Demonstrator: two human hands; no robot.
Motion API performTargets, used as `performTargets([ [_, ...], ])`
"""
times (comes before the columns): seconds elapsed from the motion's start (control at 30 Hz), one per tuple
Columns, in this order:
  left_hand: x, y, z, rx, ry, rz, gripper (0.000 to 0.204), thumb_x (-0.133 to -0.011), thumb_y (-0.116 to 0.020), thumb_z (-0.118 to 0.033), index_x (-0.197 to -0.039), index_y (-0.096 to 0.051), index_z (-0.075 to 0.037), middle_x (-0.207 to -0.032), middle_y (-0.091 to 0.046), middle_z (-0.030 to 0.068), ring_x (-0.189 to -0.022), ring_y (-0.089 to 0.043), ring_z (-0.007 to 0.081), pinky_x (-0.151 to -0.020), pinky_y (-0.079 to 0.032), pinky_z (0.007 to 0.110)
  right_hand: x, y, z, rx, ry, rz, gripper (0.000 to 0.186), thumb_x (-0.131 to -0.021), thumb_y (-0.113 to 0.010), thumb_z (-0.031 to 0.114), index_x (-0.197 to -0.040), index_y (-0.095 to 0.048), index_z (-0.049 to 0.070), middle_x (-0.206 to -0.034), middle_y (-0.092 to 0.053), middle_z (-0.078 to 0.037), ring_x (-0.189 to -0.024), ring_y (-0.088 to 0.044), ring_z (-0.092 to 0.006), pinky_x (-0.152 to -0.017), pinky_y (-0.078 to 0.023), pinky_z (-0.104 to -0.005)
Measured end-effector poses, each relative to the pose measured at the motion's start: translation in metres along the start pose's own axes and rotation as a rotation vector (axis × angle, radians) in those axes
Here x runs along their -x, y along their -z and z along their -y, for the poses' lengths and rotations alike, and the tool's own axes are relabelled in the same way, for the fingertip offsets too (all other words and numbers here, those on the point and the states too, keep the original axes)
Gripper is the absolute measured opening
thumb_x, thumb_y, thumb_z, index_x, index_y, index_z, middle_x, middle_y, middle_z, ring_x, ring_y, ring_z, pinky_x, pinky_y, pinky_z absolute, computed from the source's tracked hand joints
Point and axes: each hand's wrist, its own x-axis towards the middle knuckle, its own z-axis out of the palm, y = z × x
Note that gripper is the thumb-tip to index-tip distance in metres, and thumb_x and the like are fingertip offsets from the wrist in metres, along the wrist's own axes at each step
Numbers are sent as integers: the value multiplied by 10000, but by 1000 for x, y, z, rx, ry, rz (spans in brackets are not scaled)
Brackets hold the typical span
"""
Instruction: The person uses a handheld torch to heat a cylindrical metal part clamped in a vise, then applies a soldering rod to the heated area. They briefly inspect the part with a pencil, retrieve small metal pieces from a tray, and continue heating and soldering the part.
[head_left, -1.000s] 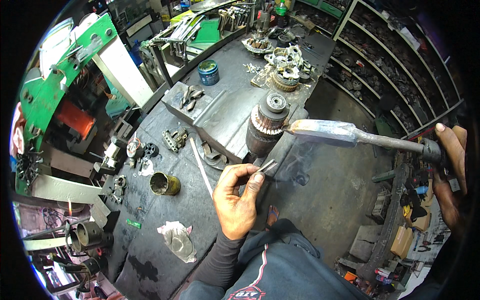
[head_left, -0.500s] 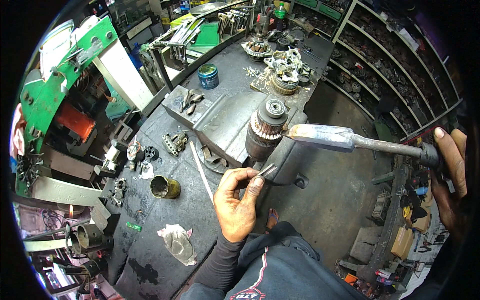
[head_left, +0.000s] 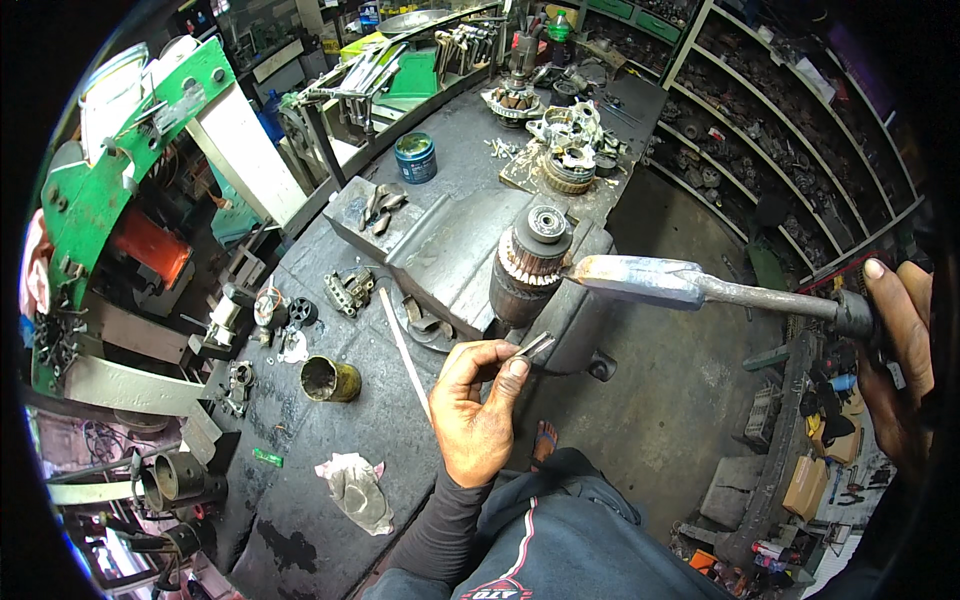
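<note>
My left hand (head_left: 475, 415) pinches a short, thin, doubled silver metal piece (head_left: 538, 345) below a motor armature (head_left: 530, 265). The armature stands upright with a bearing on top and a ring of white segments at its copper band, on a grey steel block (head_left: 445, 270). My right hand (head_left: 900, 330), at the right edge, is wrapped round the handle of a large soldering iron (head_left: 650, 280), whose tip touches or nearly touches that ring. A pale rod (head_left: 400, 345) lies left of my left hand.
On the dark bench (head_left: 300, 540) are a yellowish can (head_left: 330, 380), a blue tub (head_left: 415, 160), a crumpled cloth (head_left: 358, 492), loose metal parts and disassembled housings (head_left: 565, 140). A green and white frame (head_left: 110, 160) stands left. Shelves of parts (head_left: 770, 130) line the right, beyond the floor.
The whole view has shifted slightly. Both hands keep their grips and the iron stays at the armature. The faint smoke seen earlier below the iron hardly shows now.
</note>
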Motion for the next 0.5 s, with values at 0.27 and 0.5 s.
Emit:
performTargets([
  [0.27,-1,-1,0,-3,-1,13,153,-919,-742,1,-1057,-696,48,-1058,-652,89,-997,-635,161,-922,-505,291,8,-22,-1,-62,-24,-154,804,-783,-764,-136,-1509,-461,31,-1328,-583,-260,-1164,-665,-346,-999,-589,-412],
  [0.5,-2,-2,1,-18,-39,21,143,-938,-749,-28,-1052,-685,30,-1032,-626,23,-948,-601,98,-859,-488,239,-2,-3,5,-58,22,-103,799,-774,-772,-145,-1497,-467,9,-1309,-587,-255,-1120,-674,-338,-953,-596,-398],
])
